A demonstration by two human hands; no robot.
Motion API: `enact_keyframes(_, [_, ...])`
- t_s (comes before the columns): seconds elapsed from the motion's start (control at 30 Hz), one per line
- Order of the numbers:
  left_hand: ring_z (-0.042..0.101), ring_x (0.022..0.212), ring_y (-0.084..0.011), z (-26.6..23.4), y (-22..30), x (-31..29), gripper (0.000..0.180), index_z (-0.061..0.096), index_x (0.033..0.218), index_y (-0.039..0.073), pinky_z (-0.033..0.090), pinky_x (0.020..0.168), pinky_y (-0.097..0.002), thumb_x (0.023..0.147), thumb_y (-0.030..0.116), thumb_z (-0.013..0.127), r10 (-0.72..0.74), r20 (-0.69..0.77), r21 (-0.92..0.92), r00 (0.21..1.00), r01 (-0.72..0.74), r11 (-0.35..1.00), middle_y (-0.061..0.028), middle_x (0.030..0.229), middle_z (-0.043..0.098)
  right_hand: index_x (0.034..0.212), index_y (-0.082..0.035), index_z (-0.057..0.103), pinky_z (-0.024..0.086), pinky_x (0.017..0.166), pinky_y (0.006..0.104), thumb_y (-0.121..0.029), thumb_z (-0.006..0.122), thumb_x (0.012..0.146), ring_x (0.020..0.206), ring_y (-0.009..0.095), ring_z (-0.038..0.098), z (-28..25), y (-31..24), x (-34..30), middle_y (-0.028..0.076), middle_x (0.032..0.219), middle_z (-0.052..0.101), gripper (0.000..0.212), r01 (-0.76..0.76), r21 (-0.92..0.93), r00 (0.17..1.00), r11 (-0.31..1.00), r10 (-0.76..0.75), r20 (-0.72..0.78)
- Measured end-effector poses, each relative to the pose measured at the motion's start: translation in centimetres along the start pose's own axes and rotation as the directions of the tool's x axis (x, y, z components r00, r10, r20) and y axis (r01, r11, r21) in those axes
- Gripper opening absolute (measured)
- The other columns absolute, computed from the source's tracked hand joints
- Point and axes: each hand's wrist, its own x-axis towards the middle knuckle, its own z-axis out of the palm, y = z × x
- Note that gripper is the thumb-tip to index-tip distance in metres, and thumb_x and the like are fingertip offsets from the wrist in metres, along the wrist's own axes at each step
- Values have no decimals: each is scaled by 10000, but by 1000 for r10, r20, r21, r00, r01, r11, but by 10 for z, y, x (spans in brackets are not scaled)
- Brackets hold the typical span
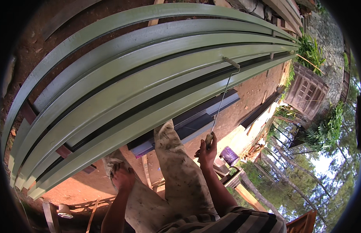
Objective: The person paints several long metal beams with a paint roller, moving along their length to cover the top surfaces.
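My right hand (208, 152) is closed around the handle of a long, thin-framed paint roller (230, 62). The small roller head touches the upper face of a green-painted metal beam (180, 62), toward its right end. Several more long green beams (149, 49) lie side by side with it, some with a wet-looking sheen. My left hand (122, 177) rests on my left trouser leg, holding nothing, its fingers apart and slightly bent. Both legs, in stained light trousers, stand close to the nearest beam (122, 143).
Dark crosspieces (64, 151) support the beams. Dark grey metal sections (192, 120) lie beyond my legs on reddish dirt. A purple bucket (229, 155) stands at right, a small pale cup (65, 211) at lower left. Planks, a wooden window frame (307, 91) and plants lie farther right.
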Motion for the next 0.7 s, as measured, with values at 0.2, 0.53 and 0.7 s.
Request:
enact_keyframes(0.2, [532, 1361, -351, 4, -8, -3, 395, 702, 1207, 61, 437, 1123, -502, 864, 248, 646, -2, 7, -19, 1000, 2, 1000, -156, 1339, 665, 1598, -166, 388, 550, 946, 455, -70, 629, 948, 1123, 420, 693, -44, 61, -4, 267, 1308, 668, 700, 239, -368, 970, 899, -235, 56])
enact_keyframes(0.53, [536, 1352, -346, 28, -26, -11, 406, 699, 1221, 63, 460, 1104, -496, 863, 245, 636, 15, -39, -34, 999, -17, 999, -168, 1328, 663, 1578, -147, 409, 528, 938, 501, -43, 604, 959, 1177, 501, 635, -5, 90, 46, 302, 1339, 629, 657, 375, -292, 913, 880, -405, -47])
enact_keyframes(0.7, [549, 1338, -348, 34, -36, -16, 402, 706, 1225, 100, 462, 1105, -481, 866, 271, 642, 5, -61, -28, 998, -7, 1000, -160, 1308, 672, 1561, -82, 430, 540, 956, 475, -52, 592, 974, 1207, 466, 636, -15, 128, -24, 278, 1356, 633, 610, 347, -312, 938, 885, -334, 94])
